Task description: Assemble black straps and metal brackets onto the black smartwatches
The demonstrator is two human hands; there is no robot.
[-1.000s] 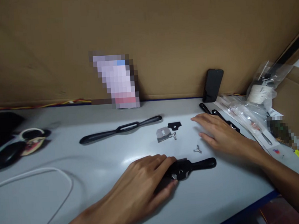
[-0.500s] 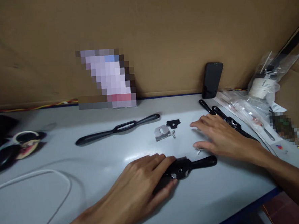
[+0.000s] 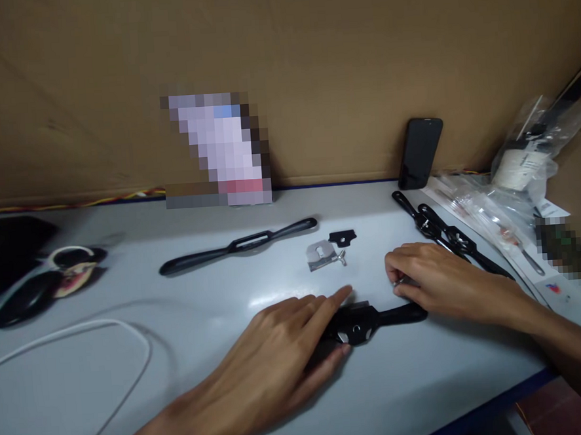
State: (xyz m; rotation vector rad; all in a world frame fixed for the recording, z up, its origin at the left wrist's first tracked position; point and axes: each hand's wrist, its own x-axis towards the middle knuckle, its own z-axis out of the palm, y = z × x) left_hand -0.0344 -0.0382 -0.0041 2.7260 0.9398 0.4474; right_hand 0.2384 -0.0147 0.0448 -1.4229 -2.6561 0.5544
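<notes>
At the near middle of the surface [image 3: 409, 381]: a black two-handled tool [image 3: 360, 323] lies flat, its right handle pointing to the right and a round hole showing in its centre plate.
Left hand [image 3: 283, 339]: spread over the tool's left handle; its grip is narrow, holding the tool between the thumb on the near edge and the fingers across the top, index finger stretched past the far edge.
Right hand [image 3: 432, 278]: above the tool's right handle end as seen here, fingers curled; its grip is pinched on a small silver piece [image 3: 399, 282], mostly hidden by thumb and forefinger.
Loose parts: a silver slotted plate [image 3: 321, 251], with a wing screw [image 3: 341, 258] at its right side and a small black plate [image 3: 342, 238] just behind.
Bare black frame [image 3: 231, 248]: left of these parts, two handles joined by an open slot, lying at a slight slant.
Beyond the right hand: two more black tools [image 3: 462, 240] side by side, clear packets [image 3: 498, 231] next to them.
Back edge: a dark phone [image 3: 422, 153], leaning against the cardboard wall [image 3: 321, 78].
Left side: a white cable [image 3: 124, 323] looping across, near a black rounded object [image 3: 27, 299].
</notes>
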